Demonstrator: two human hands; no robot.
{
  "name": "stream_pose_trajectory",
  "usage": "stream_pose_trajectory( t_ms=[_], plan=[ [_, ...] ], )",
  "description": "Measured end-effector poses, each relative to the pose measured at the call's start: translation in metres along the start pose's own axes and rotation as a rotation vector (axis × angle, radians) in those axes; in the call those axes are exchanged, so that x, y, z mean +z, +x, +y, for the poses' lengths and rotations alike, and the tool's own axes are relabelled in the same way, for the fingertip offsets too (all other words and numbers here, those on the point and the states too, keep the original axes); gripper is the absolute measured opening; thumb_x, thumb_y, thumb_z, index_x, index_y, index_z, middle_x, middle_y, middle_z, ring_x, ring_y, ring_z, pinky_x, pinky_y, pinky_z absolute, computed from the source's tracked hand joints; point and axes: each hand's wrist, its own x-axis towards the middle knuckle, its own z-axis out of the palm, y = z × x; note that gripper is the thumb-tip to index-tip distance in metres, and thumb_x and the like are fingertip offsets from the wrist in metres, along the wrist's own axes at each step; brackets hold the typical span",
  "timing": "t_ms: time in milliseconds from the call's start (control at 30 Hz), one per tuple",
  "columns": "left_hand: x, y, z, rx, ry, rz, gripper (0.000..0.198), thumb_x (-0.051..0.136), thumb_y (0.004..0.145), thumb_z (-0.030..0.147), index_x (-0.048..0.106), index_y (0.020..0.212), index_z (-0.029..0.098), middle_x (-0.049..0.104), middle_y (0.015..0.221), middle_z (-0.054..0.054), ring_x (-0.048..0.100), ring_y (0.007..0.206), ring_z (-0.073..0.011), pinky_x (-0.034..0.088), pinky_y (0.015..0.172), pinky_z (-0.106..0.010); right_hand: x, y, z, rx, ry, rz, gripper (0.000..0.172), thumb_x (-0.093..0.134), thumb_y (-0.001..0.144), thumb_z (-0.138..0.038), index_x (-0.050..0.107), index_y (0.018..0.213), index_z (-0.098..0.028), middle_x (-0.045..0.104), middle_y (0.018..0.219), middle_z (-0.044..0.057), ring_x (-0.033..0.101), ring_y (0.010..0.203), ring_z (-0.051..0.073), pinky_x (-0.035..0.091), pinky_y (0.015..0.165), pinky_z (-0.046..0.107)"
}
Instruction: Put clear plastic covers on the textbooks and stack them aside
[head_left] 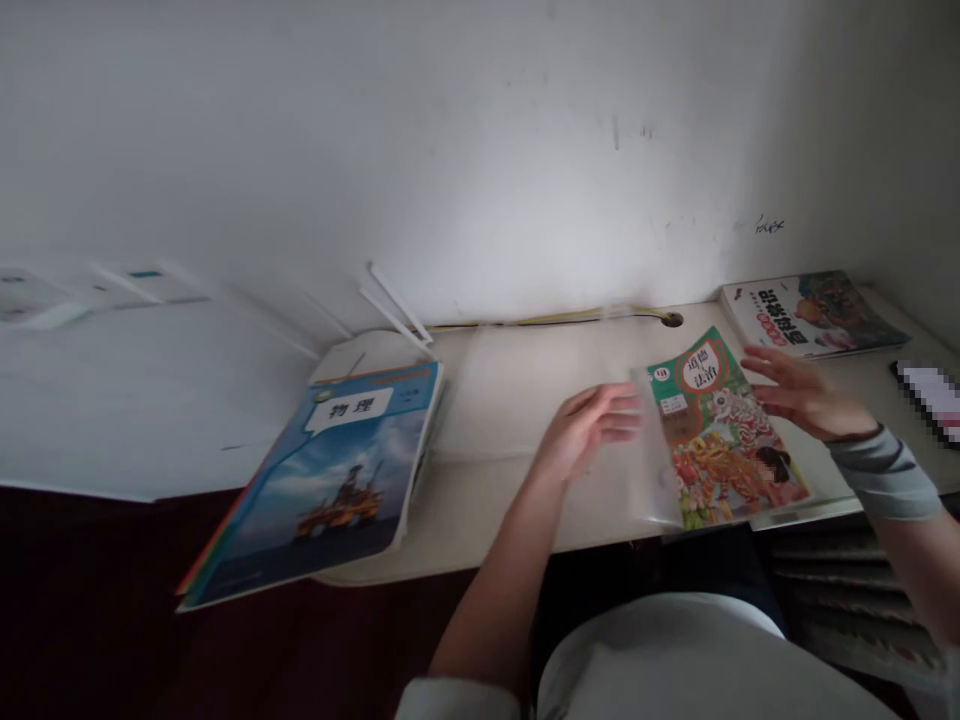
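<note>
Textbook with a green cover (724, 455), head view: lies face up on the pale table (465, 510), near its front edge, directly before me. Clear film (654, 475) extends past the cover's left side; I cannot tell whether it also wraps the front. My left hand (589, 430) is unclenched, fingers extended together at the film's outer side; motion blur prevents me from confirming contact. My right hand (799, 395) is likewise loose, fingers spread at the upper right edge of the cover, gripping nothing that I can make out. In my judgement, sound handling here calls for light, flat fingers: the right steadying the book so that it does not swivel, the left guiding the film without pinching, since thin plastic would crease or trap air if pulled unevenly. I would keep the film's edge parallel to the book's side and watch the lower corners, which lie close to the table's edge and could catch. Surroundings noted: a blue physics book (352, 455) at the left, overhanging the table, and another book (817, 315) beyond my right hand, against the wall (480, 180).
</note>
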Motion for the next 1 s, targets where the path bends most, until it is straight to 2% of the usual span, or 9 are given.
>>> stream_pose_trajectory(
  t_ms=[100,200,267,333,400,467,567,633,1000],
  plan=[
    [-0.061,-0.021,0.0,-0.011,0.164,0.263,0.042,0.071,0.066,0.042,0.065,0.098,0.014,0.07,0.074,-0.009,0.064,0.056,-0.0154,0.049,0.051,-0.024,-0.014,0.002,0.047,0.139,-0.021,0.009,0.049,0.066,0.065,-0.025,0.059,0.113,-0.021,0.065,0.109,0.007,0.065,0.077,0.019,0.054,0.061,0.032],
    [-0.108,-0.046,0.004,-0.05,0.585,0.515,0.057,0.066,0.071,0.036,0.052,0.121,0.014,0.07,0.073,-0.008,0.066,0.062,-0.019,0.053,0.062,-0.033,-0.013,0.006,0.069,0.013,-0.21,0.129,0.044,0.061,0.069,-0.027,0.059,0.112,-0.017,0.065,0.106,0.009,0.062,0.092,0.024,0.053,0.076,0.041],
    [-0.118,-0.06,0.008,-0.009,1.034,0.739,0.062,0.06,0.074,0.03,0.043,0.131,0.013,0.069,0.09,-0.014,0.066,0.085,-0.0275,0.05,0.078,-0.046,0.0,0.008,0.065,-0.197,-0.464,0.259,0.043,0.056,0.075,-0.029,0.057,0.116,-0.015,0.056,0.121,0.014,0.052,0.113,0.027,0.046,0.09,0.047],
    [-0.109,-0.066,0.007,0.169,1.427,0.889,0.061,0.054,0.079,0.028,0.038,0.134,0.01,0.057,0.119,-0.022,0.05,0.116,-0.0346,0.038,0.095,-0.054,0.025,0.008,0.052,-0.376,-0.731,0.274,0.043,0.05,0.081,-0.031,0.055,0.12,-0.014,0.046,0.132,0.017,0.04,0.125,0.029,0.037,0.1,0.05],
    [-0.087,-0.062,-0.003,0.388,1.644,0.802,0.058,0.047,0.084,0.032,0.035,0.136,0.009,0.038,0.139,-0.023,0.027,0.133,-0.034,0.027,0.104,-0.053,0.059,0.007,0.038,-0.464,-0.943,0.139,0.044,0.045,0.086,-0.035,0.052,0.124,-0.013,0.04,0.138,0.02,0.034,0.13,0.03,0.031,0.103,0.052],
    [-0.061,-0.05,-0.02,0.468,1.738,0.497,0.056,0.041,0.088,0.039,0.035,0.137,0.013,0.031,0.145,-0.018,0.018,0.137,-0.0307,0.026,0.106,-0.05,0.095,0.005,0.029,-0.488,-1.12,-0.044,0.056,0.046,0.086,-0.047,0.045,0.132,-0.015,0.03,0.145,0.02,0.023,0.134,0.035,0.021,0.103,0.061],
    [-0.032,-0.029,-0.051,0.356,1.881,0.097,0.062,0.038,0.087,0.051,0.032,0.14,0.019,0.025,0.148,-0.012,0.013,0.138,-0.0327,0.02,0.106,-0.057,0.134,0.005,0.032,-0.466,-1.222,-0.276,0.072,0.044,0.083,-0.057,0.036,0.138,-0.012,0.022,0.147,0.023,0.018,0.135,0.038,0.016,0.102,0.065],
    [-0.026,-0.021,-0.068,0.269,1.927,-0.035,0.067,0.034,0.086,0.056,0.027,0.142,0.02,0.024,0.149,-0.012,0.013,0.138,-0.033,0.016,0.105,-0.06,0.143,0.007,0.038,-0.461,-1.236,-0.351,0.075,0.044,0.082,-0.058,0.033,0.139,-0.01,0.02,0.147,0.024,0.017,0.135,0.037,0.014,0.101,0.065],
    [-0.025,-0.024,-0.089,0.188,1.924,0.028,0.075,0.026,0.084,0.063,0.024,0.143,0.017,0.022,0.15,-0.012,0.015,0.136,-0.0385,0.013,0.104,-0.062,0.13,0.012,0.047,-0.482,-1.213,-0.396,0.077,0.049,0.078,-0.059,0.035,0.138,-0.013,0.02,0.148,0.021,0.018,0.136,0.036,0.011,0.104,0.061]
  ],
)
